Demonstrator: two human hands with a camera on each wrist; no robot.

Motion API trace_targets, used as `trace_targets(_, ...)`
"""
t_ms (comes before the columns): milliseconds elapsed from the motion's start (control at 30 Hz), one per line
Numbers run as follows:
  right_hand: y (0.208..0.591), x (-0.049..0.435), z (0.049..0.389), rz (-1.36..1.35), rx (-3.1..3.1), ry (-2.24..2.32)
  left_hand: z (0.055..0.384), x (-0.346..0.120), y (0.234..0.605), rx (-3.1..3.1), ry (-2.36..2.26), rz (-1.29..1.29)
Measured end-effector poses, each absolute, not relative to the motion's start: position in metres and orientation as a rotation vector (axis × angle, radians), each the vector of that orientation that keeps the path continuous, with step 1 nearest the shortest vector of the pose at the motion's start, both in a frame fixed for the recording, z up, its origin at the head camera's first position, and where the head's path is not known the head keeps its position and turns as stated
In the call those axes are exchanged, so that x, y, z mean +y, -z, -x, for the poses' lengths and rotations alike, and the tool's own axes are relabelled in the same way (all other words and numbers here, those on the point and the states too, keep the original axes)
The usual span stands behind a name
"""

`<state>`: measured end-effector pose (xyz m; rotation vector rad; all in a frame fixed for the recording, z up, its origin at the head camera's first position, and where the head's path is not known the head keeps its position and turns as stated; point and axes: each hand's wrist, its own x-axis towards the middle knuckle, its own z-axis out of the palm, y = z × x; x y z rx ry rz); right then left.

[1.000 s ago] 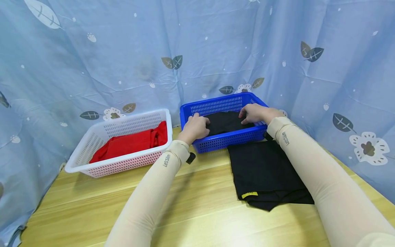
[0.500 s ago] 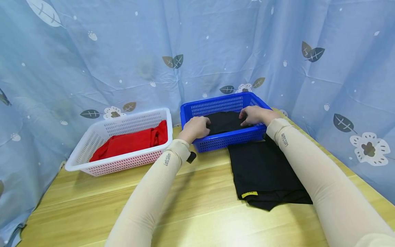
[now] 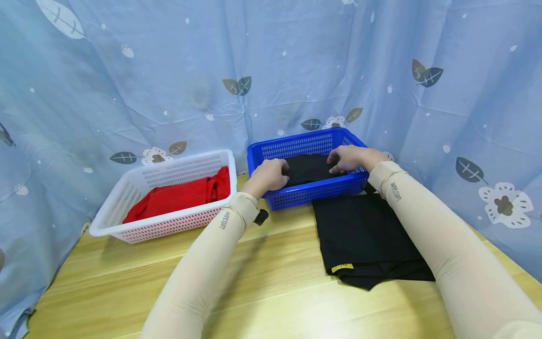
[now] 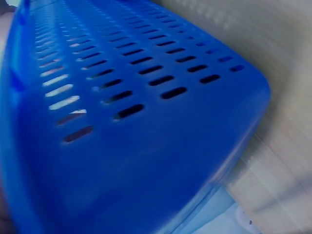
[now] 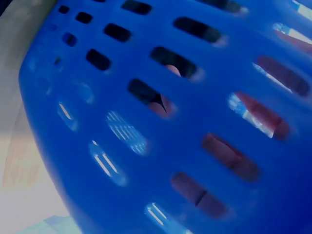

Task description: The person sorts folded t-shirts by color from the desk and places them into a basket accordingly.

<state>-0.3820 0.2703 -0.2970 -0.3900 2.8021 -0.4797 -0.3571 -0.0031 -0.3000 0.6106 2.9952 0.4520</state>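
In the head view both hands reach into the blue plastic basket [image 3: 334, 186], where folded black cloth [image 3: 308, 168] lies. My left hand [image 3: 267, 175] is over the basket's left end, back of the hand up, its fingertips down inside by the cloth and mostly hidden. At the other end, my right hand [image 3: 349, 157] has its thumb and forefinger spread apart and slightly bent, right at the cloth's right edge. The wrist views are filled by the basket's slotted outer walls; bits of fingers and dark cloth show through the slots in the right wrist view.
A white basket [image 3: 163, 217] holding a folded red garment [image 3: 179, 197] stands to the left. On the wooden table [image 3: 271, 263], in front of the blue basket, lies a folded black garment [image 3: 366, 230] with a yellow tag, partly under the right forearm. A blue curtain [image 3: 288, 61] hangs behind.
The left hand's raised fingers have dipped lower into the blue basket since a second ago. The right hand stays almost in place, and baskets and garments have not visibly moved.
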Motion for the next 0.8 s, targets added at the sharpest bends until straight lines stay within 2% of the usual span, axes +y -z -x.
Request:
trace_targets(333, 0.273, 0.276, 0.357, 0.534, 2.757, 0.610, 0.333, -0.014, 0.287, 2.943, -0.607, -0.750)
trace_targets(800, 0.255, 0.305, 0.304, 0.619, 2.811, 0.649, 0.274, -0.022, 0.284, 2.869, -0.885, -1.048)
